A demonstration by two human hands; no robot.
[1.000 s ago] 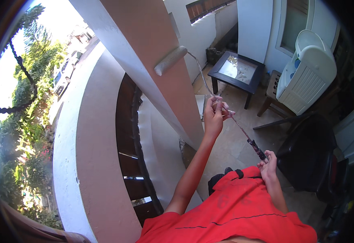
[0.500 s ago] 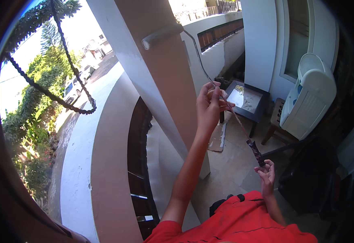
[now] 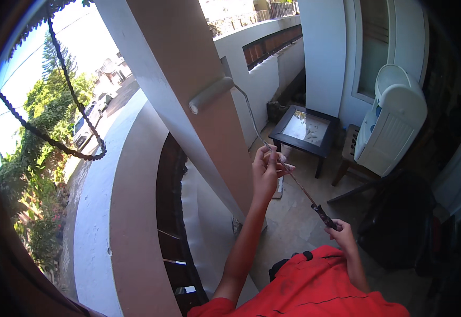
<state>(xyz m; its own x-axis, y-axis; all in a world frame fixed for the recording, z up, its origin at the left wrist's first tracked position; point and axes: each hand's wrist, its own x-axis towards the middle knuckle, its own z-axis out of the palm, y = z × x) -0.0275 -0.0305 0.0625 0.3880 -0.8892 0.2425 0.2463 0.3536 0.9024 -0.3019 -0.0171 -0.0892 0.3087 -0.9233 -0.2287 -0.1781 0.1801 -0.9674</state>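
A paint roller (image 3: 211,95) with a grey sleeve lies against the brown face of a square pillar (image 3: 180,50). Its long bent wire frame runs down toward me. Partway along that wire, my left hand (image 3: 267,166) pinches the rod between thumb and fingers, the other fingers partly spread. Lower down, my right hand (image 3: 341,233) is closed around the end of the dark wrapped handle (image 3: 323,215). The pillar's left side is pale, and its lower part passes behind my left forearm.
A low dark table (image 3: 305,129) with a glass top stands beyond my hands. Right of it, a white plastic piece (image 3: 394,124) rests on a wooden stool (image 3: 349,158). A black chair (image 3: 394,227) is close on my right. A curved wall (image 3: 130,211) runs along the left.
The roller has moved down the pillar face. Both hands moved down with it, the left more than the right, and the right hand has closed more fully round the handle. The view has shifted slightly.
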